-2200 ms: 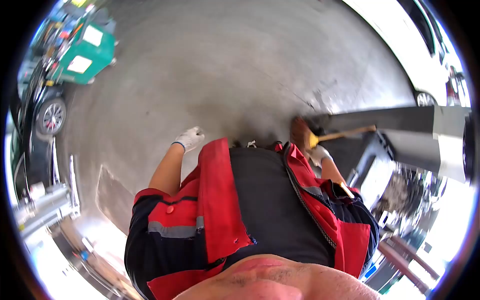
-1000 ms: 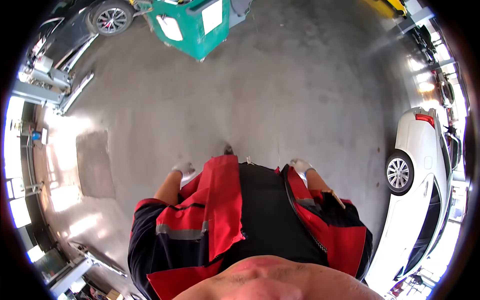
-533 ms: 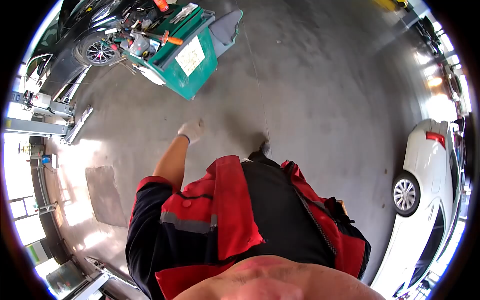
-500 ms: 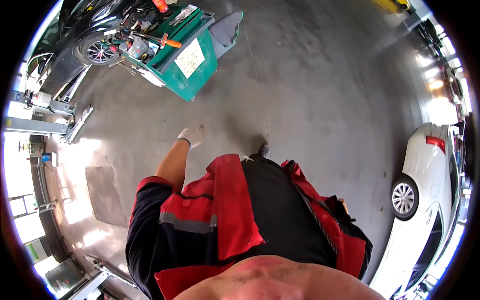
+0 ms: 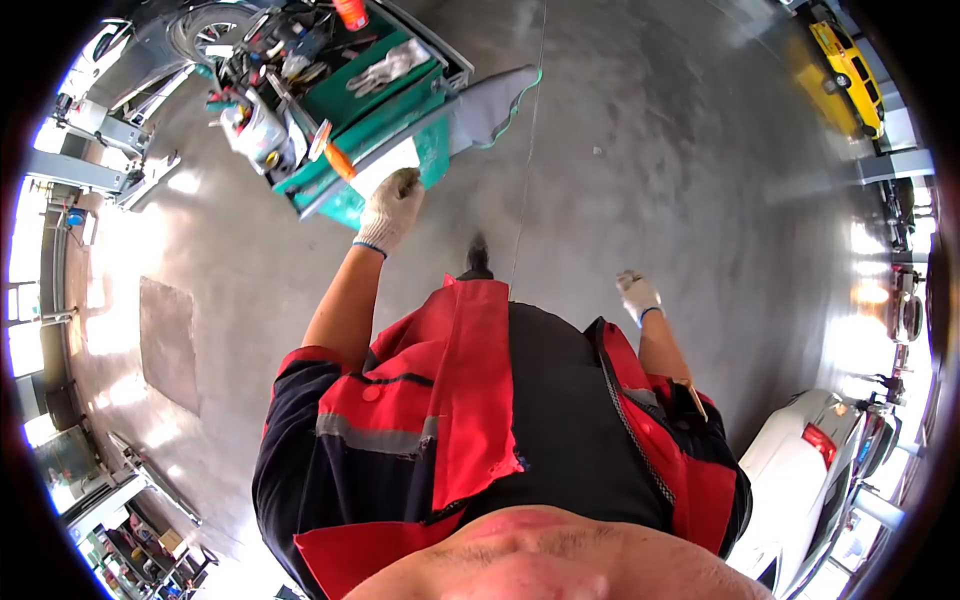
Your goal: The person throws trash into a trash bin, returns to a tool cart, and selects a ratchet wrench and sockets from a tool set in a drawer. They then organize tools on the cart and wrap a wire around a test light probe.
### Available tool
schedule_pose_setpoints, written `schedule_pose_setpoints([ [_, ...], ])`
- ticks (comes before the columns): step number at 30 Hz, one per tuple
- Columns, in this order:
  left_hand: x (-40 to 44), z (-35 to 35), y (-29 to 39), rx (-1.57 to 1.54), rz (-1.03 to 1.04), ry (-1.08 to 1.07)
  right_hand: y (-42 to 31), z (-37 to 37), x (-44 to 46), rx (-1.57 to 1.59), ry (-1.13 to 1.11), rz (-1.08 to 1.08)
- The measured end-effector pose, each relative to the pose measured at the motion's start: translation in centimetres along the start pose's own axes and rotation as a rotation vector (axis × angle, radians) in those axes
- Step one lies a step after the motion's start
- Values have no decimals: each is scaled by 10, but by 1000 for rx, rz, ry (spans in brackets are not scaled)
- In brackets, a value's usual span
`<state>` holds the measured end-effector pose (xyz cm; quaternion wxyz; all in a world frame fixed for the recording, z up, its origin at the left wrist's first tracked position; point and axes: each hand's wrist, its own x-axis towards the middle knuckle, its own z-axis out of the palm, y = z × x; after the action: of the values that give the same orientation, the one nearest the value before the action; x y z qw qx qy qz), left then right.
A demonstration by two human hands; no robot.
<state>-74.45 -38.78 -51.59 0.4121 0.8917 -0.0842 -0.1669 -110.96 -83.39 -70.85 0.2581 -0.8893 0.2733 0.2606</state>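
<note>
My left hand (image 5: 390,212), in a whitish knitted glove with a dirty fingertip area, is raised in front of the green tool cart (image 5: 435,150). Its fingers are curled closed, and nothing shows in them. Close beyond it, an orange-handled tool (image 5: 338,160) lies at the cart's near edge. A pair of pale gloves (image 5: 392,67) rests on the cart top. My right hand (image 5: 638,295), gloved too, hangs out to the right over the floor, its fingers curled in with no object visible.
Tools and a white container (image 5: 258,135) crowd the cart's left part, beside an orange-red can (image 5: 351,13). A dark car's wheel (image 5: 215,32) is behind. At lower right stands a white car (image 5: 790,450); a yellow car (image 5: 848,75) is at upper right. Grey floor (image 5: 600,200) spreads between.
The cart now appears nearer and larger. My left hand has moved up and forward to it. My right hand, out of sight half a second ago, shows again. The white car has shifted lower in view.
</note>
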Motion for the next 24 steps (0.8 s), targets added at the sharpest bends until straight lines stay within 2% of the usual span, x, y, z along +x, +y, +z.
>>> schedule_pose_setpoints([
  [1, 37, 9, 1, -109, 42, 60, -26, -27, 11, 200, -35, 70],
  [4, 136, 2, 40, 189, 130, 225, 0, -31, 55, -236, -173, -477],
  [5, 164, 1, 44, 296, 183, 314, 1, -49, 57, -116, -232, -378],
  [7, 208, -7, 83, 515, 20, 336, -15, -88, 69, 140, -348, -180],
  [9, 248, -9, 97, 668, -30, 361, -54, -147, 70, 241, -295, 229],
  [10, 271, -9, 93, 668, -103, 261, -70, -171, 75, 281, -269, 434],
  [11, 300, -7, 68, 725, -154, 159, -54, -173, 89, 135, -330, 343],
  [13, 323, -8, 82, 740, -157, 105, 26, -158, 127, -110, -427, 185],
  [14, 332, -7, 90, 576, -118, 129, 64, -145, 154, -183, -492, 118],
  [15, 336, -9, 109, 316, -216, 105, 101, -129, 184, -261, -556, 15],
  [17, 357, 3, 106, -6, -361, 347, 168, -107, 246, -441, -671, -247],
  [18, 371, 6, 78, -57, -208, 464, 201, -99, 282, -555, -698, -438],
  [19, 359, -1, 141, -105, -395, 480, 183, -140, 306, -512, -723, -351],
  [21, 375, -4, 106, 610, -337, 612, 139, -228, 373, -485, -689, -222],
  [23, 371, 13, 88, 746, -489, 635, 99, -301, 455, -500, -622, -221],
  [24, 367, 24, 84, 824, -466, 696, 67, -345, 499, -522, -562, -234],
])
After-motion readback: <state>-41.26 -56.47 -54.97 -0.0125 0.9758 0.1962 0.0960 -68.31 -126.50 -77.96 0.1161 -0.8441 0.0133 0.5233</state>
